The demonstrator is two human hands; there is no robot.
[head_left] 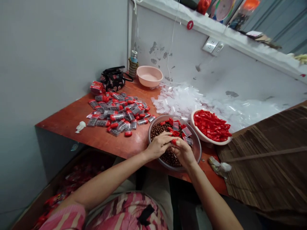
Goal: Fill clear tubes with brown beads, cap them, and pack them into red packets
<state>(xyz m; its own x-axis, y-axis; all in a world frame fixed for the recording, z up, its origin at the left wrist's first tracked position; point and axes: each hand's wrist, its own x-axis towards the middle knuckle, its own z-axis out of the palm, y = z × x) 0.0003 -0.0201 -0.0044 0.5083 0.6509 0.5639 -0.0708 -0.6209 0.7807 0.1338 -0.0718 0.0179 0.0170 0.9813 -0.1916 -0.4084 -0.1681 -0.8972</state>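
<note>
Both my hands meet above a wide metal bowl [199, 153] of small brown balls [169, 158]. A red plastic cap [174, 141] shows between them. My right hand [184, 154] is closed, with thumb and fingers pinching the cap. My left hand [158, 147] is closed against the same spot, its fingers bent; what it grips is hidden behind the fingers. More red caps [170, 121] and several small clear plastic boxes [186, 131] lie on the balls in the bowl.
To the right stands a pale bowl [203, 139] of red caps, beside brown cardboard [263, 156]. Filled, red-capped boxes [120, 111] are heaped left on the red table [59, 118]. Clear empties [182, 97] pile along the wall. A pink basin [150, 76] and black bag [114, 80] stand behind.
</note>
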